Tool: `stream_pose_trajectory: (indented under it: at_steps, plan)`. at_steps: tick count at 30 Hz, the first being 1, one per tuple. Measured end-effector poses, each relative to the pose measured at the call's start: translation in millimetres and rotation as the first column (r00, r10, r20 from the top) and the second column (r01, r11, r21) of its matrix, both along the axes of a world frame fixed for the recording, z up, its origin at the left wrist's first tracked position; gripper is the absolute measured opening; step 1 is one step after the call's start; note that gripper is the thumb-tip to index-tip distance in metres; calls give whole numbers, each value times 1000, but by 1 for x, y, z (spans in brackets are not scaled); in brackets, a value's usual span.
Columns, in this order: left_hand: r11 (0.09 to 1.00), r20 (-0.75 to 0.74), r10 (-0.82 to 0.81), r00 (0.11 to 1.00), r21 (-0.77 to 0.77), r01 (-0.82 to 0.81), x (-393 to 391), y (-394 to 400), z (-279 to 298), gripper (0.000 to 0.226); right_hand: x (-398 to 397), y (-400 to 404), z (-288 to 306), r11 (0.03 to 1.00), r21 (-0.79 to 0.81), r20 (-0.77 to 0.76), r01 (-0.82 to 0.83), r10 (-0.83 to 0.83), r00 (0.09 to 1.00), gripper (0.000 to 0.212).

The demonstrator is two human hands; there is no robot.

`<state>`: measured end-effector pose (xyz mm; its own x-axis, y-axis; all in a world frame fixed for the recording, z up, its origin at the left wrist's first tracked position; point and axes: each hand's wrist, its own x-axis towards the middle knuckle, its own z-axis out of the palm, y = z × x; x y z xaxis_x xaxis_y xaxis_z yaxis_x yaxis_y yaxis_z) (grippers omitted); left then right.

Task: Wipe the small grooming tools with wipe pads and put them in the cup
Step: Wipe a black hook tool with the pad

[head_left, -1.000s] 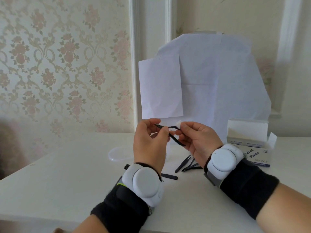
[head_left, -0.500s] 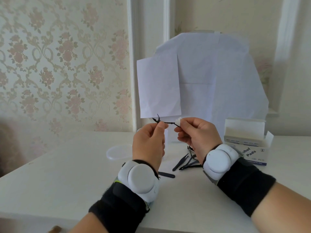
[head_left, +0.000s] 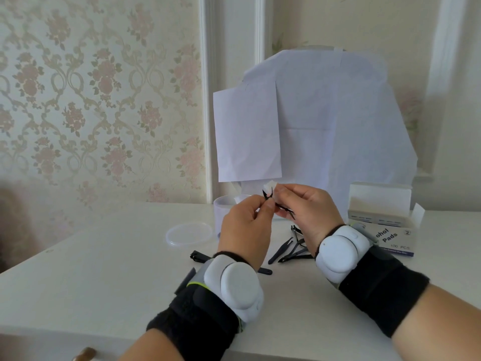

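On the white table (head_left: 91, 269), left to right: clear lid (head_left: 189, 233) flat; white cup (head_left: 221, 212) behind it. Above table, left hand (head_left: 246, 230) pinches small black tool (head_left: 276, 203) between curled fingers; right hand (head_left: 309, 212) pinches white wipe pad (head_left: 270, 185) against tool's tip. More black tools (head_left: 289, 250) lie below; pad box (head_left: 387, 225) open at right.

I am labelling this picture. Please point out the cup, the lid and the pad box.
cup (head_left: 221, 212), head view, left wall.
lid (head_left: 189, 233), head view, centre.
pad box (head_left: 390, 230), head view, front face.
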<state>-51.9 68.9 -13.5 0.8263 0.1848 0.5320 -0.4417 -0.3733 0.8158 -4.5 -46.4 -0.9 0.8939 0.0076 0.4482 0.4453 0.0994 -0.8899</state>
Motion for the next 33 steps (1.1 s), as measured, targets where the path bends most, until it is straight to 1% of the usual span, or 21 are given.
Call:
stream_pose_trajectory:
  at_steps: [4,7,11,13,18,20,25,29,31,33]
  plan:
    - [1000,-9,6,1000,22,-6,3,1,-1,29,1,1,-2,998,2,-15,-64,64,998,14]
    - [1000,-19,12,1000,15,-12,3,1,0,30,0,0,-1,996,41,-23,-85,86,996,14]
    - [999,-37,30,999,-44,-32,2,3,0,27,-1,-3,3,990,107,-24,-89,92,995,18]
    - [997,-35,39,999,-65,-42,2,3,1,26,-2,-3,3,992,82,-14,-96,98,995,18]
    - [999,-18,39,999,-19,-39,2,2,1,26,-1,0,-2,996,-52,1,-79,79,997,16]
    - [999,-22,42,999,-11,-42,3,2,0,27,-2,0,-2,993,-74,7,-91,92,996,18]
    - [999,-30,45,999,-10,-46,4,3,-1,27,-4,0,0,991,-60,7,-116,117,993,16]
    - [999,-25,54,998,-5,-54,7,4,-3,27,-3,1,-1,992,-75,14,-98,100,995,15]
    - [999,-24,43,999,13,-43,7,4,-4,28,-2,1,-2,992,-75,15,-98,99,995,19]
    - [999,-25,29,999,20,-28,7,4,-4,27,-1,1,-1,993,-42,-14,-111,111,994,24]
